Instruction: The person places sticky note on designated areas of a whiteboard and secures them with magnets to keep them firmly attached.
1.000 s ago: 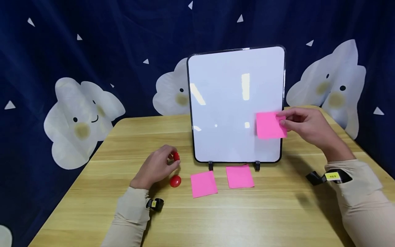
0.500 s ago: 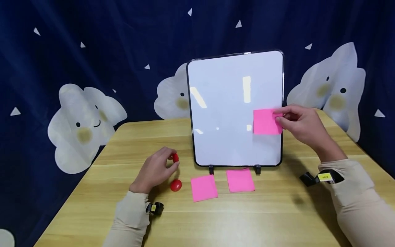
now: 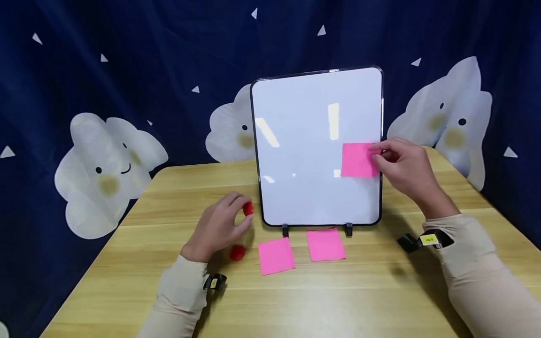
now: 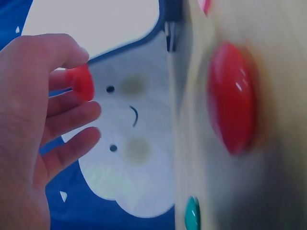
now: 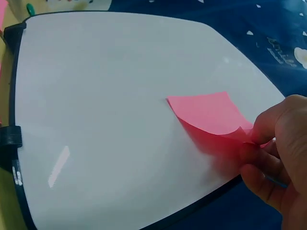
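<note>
My right hand (image 3: 403,164) pinches a pink sticky note (image 3: 357,160) by its right edge, in front of the whiteboard (image 3: 304,188) near its right side. In the right wrist view the note (image 5: 206,112) bends, its far edge close to or touching the white surface. My left hand (image 3: 220,225) pinches a red round magnet (image 3: 248,208) between thumb and fingertips, just off the board's lower left corner. Below that hand, a second red magnet (image 3: 237,252) lies on the table; it looks large and glossy in the left wrist view.
Two pink notes, a left one (image 3: 276,256) and a right one (image 3: 325,244), lie before the board. Black feet (image 3: 348,229) support it. A small green piece (image 4: 192,213) lies on the table in the left wrist view. A dark blue curtain (image 3: 169,47) hangs behind.
My right hand has brought the note leftward and slightly up across the board. The left hand, with its magnet, has moved a little right toward the board.
</note>
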`<state>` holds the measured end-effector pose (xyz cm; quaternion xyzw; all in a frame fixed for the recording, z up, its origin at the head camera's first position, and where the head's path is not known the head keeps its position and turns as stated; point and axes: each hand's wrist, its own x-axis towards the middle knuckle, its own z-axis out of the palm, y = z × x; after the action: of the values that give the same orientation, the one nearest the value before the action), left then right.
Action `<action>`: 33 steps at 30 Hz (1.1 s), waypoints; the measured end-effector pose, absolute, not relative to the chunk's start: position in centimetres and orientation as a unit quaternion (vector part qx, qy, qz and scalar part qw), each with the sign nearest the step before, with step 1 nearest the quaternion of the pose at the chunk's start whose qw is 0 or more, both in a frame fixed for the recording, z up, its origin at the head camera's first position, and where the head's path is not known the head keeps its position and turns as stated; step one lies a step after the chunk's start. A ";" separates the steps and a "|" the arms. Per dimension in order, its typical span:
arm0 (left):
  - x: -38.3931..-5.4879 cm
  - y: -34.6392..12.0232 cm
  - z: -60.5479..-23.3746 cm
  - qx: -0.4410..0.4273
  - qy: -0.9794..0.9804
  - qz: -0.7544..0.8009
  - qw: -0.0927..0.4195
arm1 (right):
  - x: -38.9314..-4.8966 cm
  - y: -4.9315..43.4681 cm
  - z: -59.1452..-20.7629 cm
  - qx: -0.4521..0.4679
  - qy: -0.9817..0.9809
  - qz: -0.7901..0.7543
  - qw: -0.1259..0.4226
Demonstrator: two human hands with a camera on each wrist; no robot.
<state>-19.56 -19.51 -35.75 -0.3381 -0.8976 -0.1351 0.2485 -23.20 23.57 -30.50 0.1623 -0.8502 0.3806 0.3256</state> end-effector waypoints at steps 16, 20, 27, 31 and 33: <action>-20.0 -16.2 -34.1 -0.372 -0.866 -0.154 0.296 | -23.4 23.3 -29.8 0.207 -0.859 0.297 0.361; -20.7 -16.0 -33.0 -0.370 -0.856 -0.159 0.324 | -23.8 23.1 -29.9 0.209 -0.857 0.288 0.372; -21.6 -15.9 -31.5 -0.374 -0.846 -0.160 0.344 | -24.0 23.0 -30.3 0.204 -0.855 0.287 0.381; -22.0 -15.2 -30.8 -0.373 -0.842 -0.184 0.344 | -24.0 22.9 -30.5 0.203 -0.854 0.282 0.388; -22.2 -14.6 -30.4 -0.378 -0.834 -0.197 0.350 | -24.1 22.9 -30.6 0.204 -0.852 0.278 0.393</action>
<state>-22.15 -14.62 -30.37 -0.3783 -0.8339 -0.1972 0.3502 -24.12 22.86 -30.57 0.2036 -0.8524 0.2783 0.3930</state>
